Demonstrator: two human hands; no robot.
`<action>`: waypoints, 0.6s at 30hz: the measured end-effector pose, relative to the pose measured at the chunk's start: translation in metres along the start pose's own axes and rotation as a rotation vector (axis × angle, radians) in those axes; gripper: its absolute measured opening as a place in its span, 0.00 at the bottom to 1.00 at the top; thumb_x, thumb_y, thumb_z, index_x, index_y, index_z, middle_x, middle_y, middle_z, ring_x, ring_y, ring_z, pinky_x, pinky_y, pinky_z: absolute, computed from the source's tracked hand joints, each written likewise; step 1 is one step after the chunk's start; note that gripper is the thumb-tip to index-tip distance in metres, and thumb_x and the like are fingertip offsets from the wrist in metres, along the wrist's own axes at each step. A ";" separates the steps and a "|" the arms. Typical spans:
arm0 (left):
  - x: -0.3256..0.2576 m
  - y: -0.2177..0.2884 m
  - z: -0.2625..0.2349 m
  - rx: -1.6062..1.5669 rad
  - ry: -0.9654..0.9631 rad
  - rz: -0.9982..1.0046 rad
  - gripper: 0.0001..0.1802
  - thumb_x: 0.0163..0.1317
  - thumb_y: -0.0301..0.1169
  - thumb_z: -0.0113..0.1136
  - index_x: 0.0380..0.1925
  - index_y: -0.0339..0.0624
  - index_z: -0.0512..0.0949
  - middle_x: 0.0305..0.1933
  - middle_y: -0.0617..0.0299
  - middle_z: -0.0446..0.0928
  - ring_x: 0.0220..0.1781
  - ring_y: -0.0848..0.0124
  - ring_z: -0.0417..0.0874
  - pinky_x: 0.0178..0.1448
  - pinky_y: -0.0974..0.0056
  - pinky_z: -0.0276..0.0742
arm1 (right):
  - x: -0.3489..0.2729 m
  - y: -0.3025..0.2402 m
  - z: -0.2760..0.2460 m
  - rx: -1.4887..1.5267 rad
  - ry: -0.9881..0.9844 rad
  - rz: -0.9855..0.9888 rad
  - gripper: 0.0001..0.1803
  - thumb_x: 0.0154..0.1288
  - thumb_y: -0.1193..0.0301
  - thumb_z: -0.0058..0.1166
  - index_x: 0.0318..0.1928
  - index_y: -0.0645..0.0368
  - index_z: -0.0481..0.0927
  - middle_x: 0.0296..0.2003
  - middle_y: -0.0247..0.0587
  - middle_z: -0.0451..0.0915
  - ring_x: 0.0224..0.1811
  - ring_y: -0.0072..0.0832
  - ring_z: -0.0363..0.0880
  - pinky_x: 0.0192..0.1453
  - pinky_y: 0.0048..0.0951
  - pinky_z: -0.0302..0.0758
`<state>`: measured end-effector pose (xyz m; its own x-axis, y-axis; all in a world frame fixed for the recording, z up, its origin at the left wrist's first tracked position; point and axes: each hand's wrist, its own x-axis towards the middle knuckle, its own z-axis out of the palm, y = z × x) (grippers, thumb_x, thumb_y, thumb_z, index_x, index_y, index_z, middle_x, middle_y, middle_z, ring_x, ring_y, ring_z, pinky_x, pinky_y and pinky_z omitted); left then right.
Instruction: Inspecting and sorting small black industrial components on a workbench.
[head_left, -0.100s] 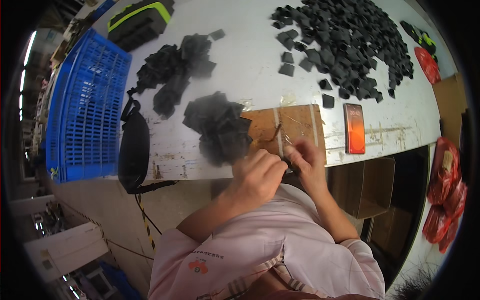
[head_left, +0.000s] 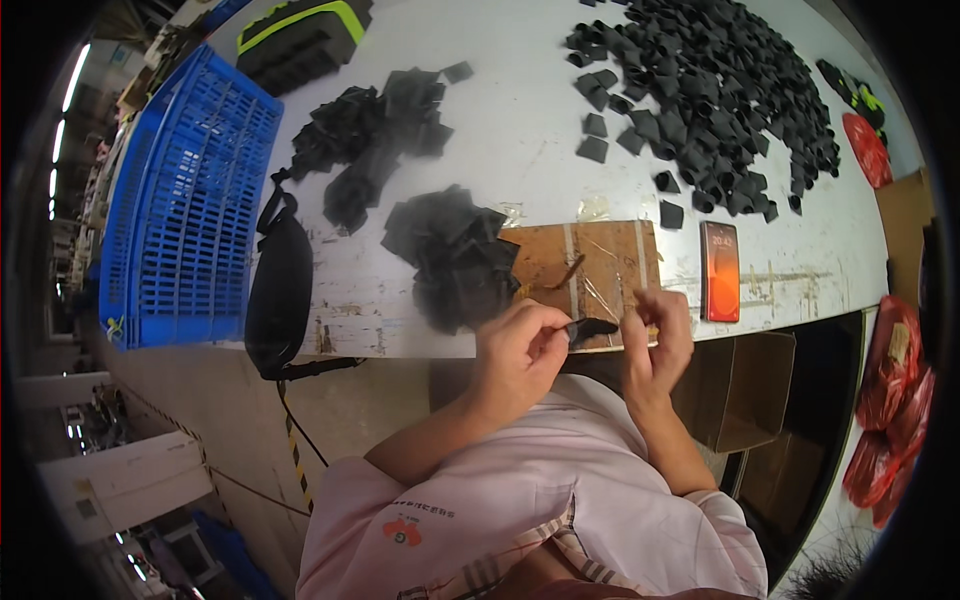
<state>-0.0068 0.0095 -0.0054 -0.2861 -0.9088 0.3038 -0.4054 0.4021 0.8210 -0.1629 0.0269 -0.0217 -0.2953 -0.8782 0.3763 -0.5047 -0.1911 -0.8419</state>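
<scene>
Though narrow, a matte black piece pinched in the left hand, right hand curled, grip unclear.

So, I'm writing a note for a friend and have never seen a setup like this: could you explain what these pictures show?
There is no machine here: a person works with two bare hands. The view comes from the left of two wide fisheye cameras worn on the head, looking down, so straight edges look bent.

The left hand pinches a small dark piece over the near edge of a brown board. The right hand is close by, fingers curled; whether it holds anything is unclear.

On the white table lie a big heap of black pieces, many like short tubes, a smaller pile left of the board, and a phone. At the left stands a blue crate.
</scene>
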 end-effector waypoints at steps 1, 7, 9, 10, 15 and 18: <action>-0.001 -0.003 0.001 -0.204 0.009 -0.191 0.06 0.52 0.14 0.49 0.27 0.33 0.74 0.28 0.63 0.76 0.26 0.77 0.76 0.31 0.75 0.72 | 0.000 -0.005 -0.004 0.050 -0.084 -0.112 0.15 0.50 0.69 0.60 0.35 0.65 0.73 0.26 0.40 0.69 0.25 0.27 0.68 0.27 0.25 0.66; -0.001 0.008 0.006 -0.482 0.081 -0.312 0.05 0.52 0.15 0.53 0.29 0.32 0.73 0.27 0.65 0.75 0.29 0.84 0.73 0.31 0.79 0.69 | -0.004 -0.026 -0.010 -0.112 0.132 -0.421 0.25 0.46 0.58 0.63 0.38 0.64 0.74 0.29 0.45 0.69 0.27 0.32 0.67 0.28 0.27 0.65; -0.001 0.008 0.003 -0.528 0.085 -0.337 0.05 0.53 0.15 0.53 0.29 0.32 0.74 0.27 0.66 0.75 0.29 0.84 0.73 0.31 0.79 0.69 | -0.001 -0.038 -0.020 -0.207 0.126 -0.443 0.23 0.48 0.59 0.62 0.38 0.64 0.75 0.30 0.45 0.70 0.31 0.35 0.68 0.30 0.28 0.65; 0.000 0.008 0.001 -0.571 0.082 -0.358 0.04 0.53 0.15 0.54 0.29 0.33 0.74 0.28 0.66 0.74 0.29 0.84 0.73 0.31 0.79 0.69 | 0.000 -0.036 -0.016 -0.213 0.128 -0.442 0.23 0.48 0.59 0.62 0.38 0.64 0.75 0.30 0.45 0.70 0.31 0.35 0.68 0.30 0.28 0.65; 0.002 0.008 0.001 -0.382 -0.007 -0.143 0.05 0.50 0.14 0.55 0.29 0.31 0.73 0.26 0.63 0.74 0.26 0.82 0.75 0.28 0.77 0.71 | 0.001 -0.026 0.003 0.098 -0.173 -0.201 0.11 0.45 0.78 0.59 0.32 0.66 0.76 0.24 0.43 0.71 0.24 0.32 0.69 0.25 0.28 0.66; -0.001 0.003 0.013 0.042 0.293 0.110 0.06 0.50 0.14 0.55 0.29 0.31 0.73 0.24 0.63 0.74 0.23 0.82 0.74 0.23 0.76 0.70 | 0.008 -0.025 0.015 -0.033 -0.155 -0.347 0.11 0.41 0.83 0.58 0.30 0.65 0.75 0.23 0.44 0.71 0.23 0.35 0.70 0.23 0.30 0.67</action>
<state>-0.0189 0.0126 -0.0093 -0.0706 -0.8505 0.5212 -0.4232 0.4987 0.7564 -0.1404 0.0185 -0.0034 0.0225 -0.8201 0.5717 -0.5798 -0.4766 -0.6609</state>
